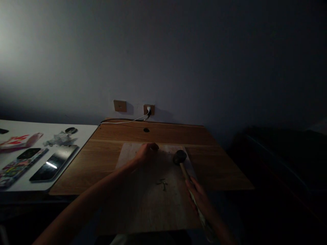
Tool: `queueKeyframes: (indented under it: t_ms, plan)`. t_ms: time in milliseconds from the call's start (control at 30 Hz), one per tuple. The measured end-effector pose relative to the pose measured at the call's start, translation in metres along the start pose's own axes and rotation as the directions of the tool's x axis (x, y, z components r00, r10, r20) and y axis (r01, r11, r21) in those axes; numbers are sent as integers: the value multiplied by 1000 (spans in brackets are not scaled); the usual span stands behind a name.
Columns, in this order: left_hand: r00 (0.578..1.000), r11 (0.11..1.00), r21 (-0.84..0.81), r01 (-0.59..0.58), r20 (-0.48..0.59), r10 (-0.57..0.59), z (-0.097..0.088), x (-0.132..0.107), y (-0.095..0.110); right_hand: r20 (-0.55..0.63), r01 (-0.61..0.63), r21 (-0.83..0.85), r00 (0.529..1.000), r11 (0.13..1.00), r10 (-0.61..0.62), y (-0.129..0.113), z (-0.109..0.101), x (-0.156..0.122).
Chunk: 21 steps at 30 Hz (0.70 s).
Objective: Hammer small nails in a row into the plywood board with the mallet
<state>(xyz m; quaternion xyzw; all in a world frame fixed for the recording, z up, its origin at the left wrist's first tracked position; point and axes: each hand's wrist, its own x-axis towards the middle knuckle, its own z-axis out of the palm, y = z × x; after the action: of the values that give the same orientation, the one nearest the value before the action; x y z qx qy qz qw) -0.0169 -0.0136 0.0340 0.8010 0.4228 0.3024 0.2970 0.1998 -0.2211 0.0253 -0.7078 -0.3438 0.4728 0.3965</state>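
My right hand (198, 194) is wrapped round the pale handle of a mallet (180, 157), its dark, rounded head over the right side of a light wooden board (150, 214). Near the board's far edge is my left hand (146, 152), its fingers curled together and low to the surface. Whatever those fingers hold, if anything, is hidden in shadow. A small group of metal nails or screws (163, 184) lies mid-board, between my two arms; the dim light hides their exact kind.
Beneath the board is a brown wooden table (217, 170). On the left, a white table (87, 131) bears a dark-screened phone (55, 163), a patterned case (20, 166), crumpled clear plastic (60, 139) and a red-and-white packet (21, 141). Cables run to a wall socket (146, 108).
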Motion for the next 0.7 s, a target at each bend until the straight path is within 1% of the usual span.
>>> queueKeyframes:
  t_ms: [67, 300, 367, 433, 567, 633, 700]
  plan:
    - [1000, 999, 36, 21, 14, -22, 3, 5, 0, -1, -7, 4, 1000, 1000, 7, -2, 1, -1]
    - [999, 970, 241, -44, 9, 43, 8, 1, -8, 10, 2, 22, 1000, 1000, -2, -5, 1, -3]
    - [998, 963, 262, -57, 17, 55, 8, 0, -10, 33, 14, 23, 999, 1000, -14, -5, 1, -3]
    - [997, 968, 239, -78, 20, 76, 8, -1, -11, 40, 26, 13, 999, 1000, -27, -6, 1, -4]
    - [994, 984, 142, -112, 25, 109, 8, -1, -11, 50, 35, -25, 998, 999, -34, -9, 3, -6]
    - [993, 987, 106, -121, 29, 118, 9, 0, -13, 76, 79, -32, 994, 996, -76, -14, 8, -7]
    - [995, 992, 78, -102, 22, 100, 11, 0, -16, 110, 151, -25, 983, 988, -147, -23, 15, -5]
